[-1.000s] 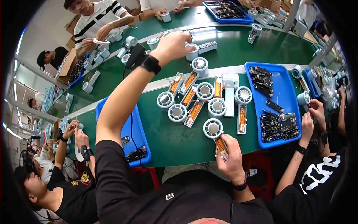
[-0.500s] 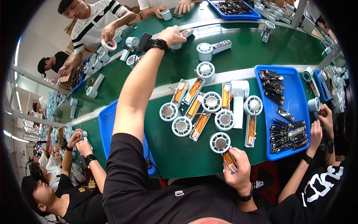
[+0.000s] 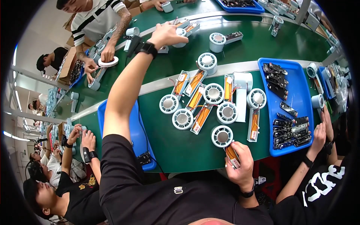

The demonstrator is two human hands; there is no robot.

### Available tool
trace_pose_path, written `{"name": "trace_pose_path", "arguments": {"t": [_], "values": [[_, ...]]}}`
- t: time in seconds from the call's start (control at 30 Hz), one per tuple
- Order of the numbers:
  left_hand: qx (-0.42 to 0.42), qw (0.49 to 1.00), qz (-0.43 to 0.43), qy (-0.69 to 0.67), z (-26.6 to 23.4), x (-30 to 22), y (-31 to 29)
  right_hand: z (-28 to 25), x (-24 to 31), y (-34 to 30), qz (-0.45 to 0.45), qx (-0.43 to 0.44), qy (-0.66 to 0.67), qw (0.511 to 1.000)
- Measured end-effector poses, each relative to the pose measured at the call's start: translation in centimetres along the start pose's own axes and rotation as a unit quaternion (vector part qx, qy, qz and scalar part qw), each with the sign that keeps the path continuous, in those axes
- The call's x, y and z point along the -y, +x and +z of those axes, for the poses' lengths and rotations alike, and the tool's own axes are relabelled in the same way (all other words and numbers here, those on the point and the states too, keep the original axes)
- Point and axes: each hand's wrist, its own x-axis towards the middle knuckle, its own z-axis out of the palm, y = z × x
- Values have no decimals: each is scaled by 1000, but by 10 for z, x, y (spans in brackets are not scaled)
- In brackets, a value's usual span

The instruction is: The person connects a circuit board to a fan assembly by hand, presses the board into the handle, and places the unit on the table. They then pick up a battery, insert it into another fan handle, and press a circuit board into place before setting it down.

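Orange battery gripped in right hand fingers; left hand fingers curl on white part across belt.

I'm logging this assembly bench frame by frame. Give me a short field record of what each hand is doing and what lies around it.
Left hand: stretched far across the green table, on a white round part beside the far belt
Right hand: at the near edge, closed on an orange battery pack wired to a white round fan unit
Between hands: more fan units with orange packs
Right side: blue tray of dark parts
Left side: second blue tray
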Motion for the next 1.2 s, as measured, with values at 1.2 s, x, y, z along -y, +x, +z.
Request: {"name": "trace_pose_path", "arguments": {"t": [1.2], "values": [[-20, 993, 119, 1, 47, 71, -29, -1, -2, -4, 9, 2, 2, 1000]]}}
